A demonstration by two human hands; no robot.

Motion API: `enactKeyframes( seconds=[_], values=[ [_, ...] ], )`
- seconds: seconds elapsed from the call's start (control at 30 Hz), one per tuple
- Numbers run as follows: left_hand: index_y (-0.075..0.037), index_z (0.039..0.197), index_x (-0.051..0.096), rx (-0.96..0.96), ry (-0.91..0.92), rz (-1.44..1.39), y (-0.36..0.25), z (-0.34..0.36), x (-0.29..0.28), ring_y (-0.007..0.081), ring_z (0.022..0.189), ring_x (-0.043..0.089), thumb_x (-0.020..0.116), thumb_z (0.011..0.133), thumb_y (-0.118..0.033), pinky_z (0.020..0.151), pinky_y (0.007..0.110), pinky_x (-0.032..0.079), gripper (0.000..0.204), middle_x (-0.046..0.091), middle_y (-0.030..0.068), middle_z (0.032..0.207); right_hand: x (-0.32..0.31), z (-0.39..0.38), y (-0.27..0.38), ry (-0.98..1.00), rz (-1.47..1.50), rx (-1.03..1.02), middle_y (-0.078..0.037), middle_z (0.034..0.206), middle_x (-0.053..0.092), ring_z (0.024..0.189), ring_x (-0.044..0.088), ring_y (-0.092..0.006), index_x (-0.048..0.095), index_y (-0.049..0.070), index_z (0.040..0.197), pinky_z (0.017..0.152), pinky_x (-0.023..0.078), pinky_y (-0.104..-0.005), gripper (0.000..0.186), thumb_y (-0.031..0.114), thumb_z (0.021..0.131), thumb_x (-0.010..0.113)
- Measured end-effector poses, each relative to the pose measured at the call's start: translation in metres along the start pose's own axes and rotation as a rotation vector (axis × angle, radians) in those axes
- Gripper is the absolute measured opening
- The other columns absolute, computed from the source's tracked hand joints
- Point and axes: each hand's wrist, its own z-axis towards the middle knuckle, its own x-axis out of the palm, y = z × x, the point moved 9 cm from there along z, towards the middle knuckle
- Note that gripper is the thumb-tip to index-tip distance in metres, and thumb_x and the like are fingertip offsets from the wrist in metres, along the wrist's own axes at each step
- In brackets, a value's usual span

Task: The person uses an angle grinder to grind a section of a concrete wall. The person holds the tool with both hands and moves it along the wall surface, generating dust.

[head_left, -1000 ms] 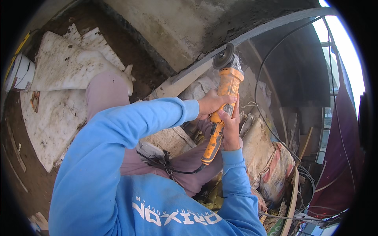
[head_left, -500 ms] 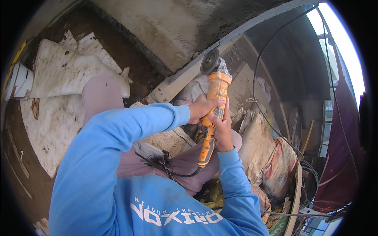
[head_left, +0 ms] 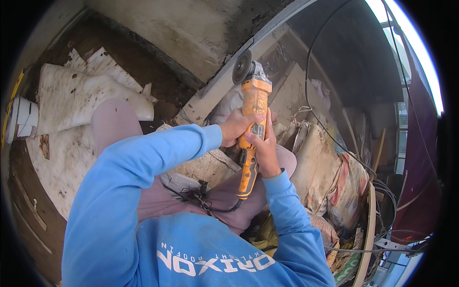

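Both my hands grip a yellow angle grinder (head_left: 255, 98) that stands nearly upright over my lap, its grey cutting disc (head_left: 242, 67) at the far end. My left hand (head_left: 235, 127) wraps the body from the left side, just below the gear head. Slightly lower, my right hand (head_left: 266, 149) holds it from the right, with the thumb across the front. From the rear of the handle a black power cord (head_left: 224, 210) curves left over my thighs. The disc is near a concrete ledge (head_left: 210, 98) but I cannot tell whether they touch.
Stuffed, dirty sacks (head_left: 313, 167) lie at the right, beside a wooden strip (head_left: 368, 229). Black cables (head_left: 311, 71) hang down the right side. Stained white sheets (head_left: 71, 100) cover the floor at left, near a white bucket (head_left: 24, 117). A concrete wall (head_left: 186, 28) rises ahead.
The grinder and both hands have shifted a little left and toward the far side in the view. My grip on it looks the same.
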Motion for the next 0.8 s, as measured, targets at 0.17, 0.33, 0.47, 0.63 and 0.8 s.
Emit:
enactKeyframes(
  seconds=[0.17, 0.33, 0.47, 0.63, 0.8],
  values=[
    [0.001, 0.136, 0.054, 0.008, 0.017, -0.034, 0.003, 0.002, 0.000, 0.0212, 0.102, 0.071, 0.074, 0.095, -0.036, 0.085, 0.038, 0.062, 0.059, 0.066, 0.0140, 0.117, -0.004, 0.002, -0.010, 0.035, -0.036, -0.009, -0.016, 0.149, 0.050, 0.120, 0.064, -0.0226, 0.009, 0.007, 0.170, 0.088, 0.062, -0.0351, 0.105, 0.015, 0.088, 0.073],
    [0.002, 0.135, 0.054, 0.006, 0.042, -0.058, 0.000, 0.000, 0.004, 0.0215, 0.102, 0.071, 0.074, 0.095, -0.036, 0.085, 0.038, 0.062, 0.059, 0.066, 0.0143, 0.116, 0.001, -0.001, -0.003, 0.033, 0.025, 0.048, -0.016, 0.149, 0.052, 0.124, 0.062, -0.0220, 0.009, 0.003, 0.170, 0.097, 0.056, -0.0346, 0.107, 0.011, 0.085, 0.074],
    [0.002, 0.135, 0.054, -0.019, 0.040, -0.052, -0.004, -0.001, 0.007, 0.0225, 0.101, 0.072, 0.074, 0.095, -0.036, 0.084, 0.038, 0.063, 0.059, 0.066, 0.0154, 0.116, -0.003, 0.000, -0.003, 0.018, 0.039, 0.044, -0.016, 0.149, 0.053, 0.128, 0.059, -0.0210, 0.009, 0.001, 0.170, 0.106, 0.052, -0.0342, 0.109, 0.009, 0.084, 0.075],
    [0.002, 0.137, 0.051, -0.024, 0.047, -0.032, -0.004, 0.002, 0.005, 0.0231, 0.102, 0.072, 0.074, 0.095, -0.038, 0.085, 0.038, 0.063, 0.062, 0.065, 0.0156, 0.116, -0.003, 0.003, 0.001, 0.025, 0.066, 0.035, -0.015, 0.148, 0.054, 0.128, 0.059, -0.0204, 0.009, 0.001, 0.170, 0.107, 0.051, -0.0343, 0.109, 0.010, 0.085, 0.077],
    [0.001, 0.138, 0.048, 0.029, 0.078, -0.022, -0.014, 0.006, 0.010, 0.0223, 0.102, 0.072, 0.073, 0.096, -0.039, 0.085, 0.038, 0.063, 0.063, 0.065, 0.0148, 0.115, -0.005, 0.007, 0.009, 0.017, 0.023, -0.018, -0.015, 0.148, 0.054, 0.128, 0.059, -0.0202, 0.009, 0.000, 0.169, 0.107, 0.050, -0.0342, 0.110, 0.010, 0.084, 0.078]
  ],
)
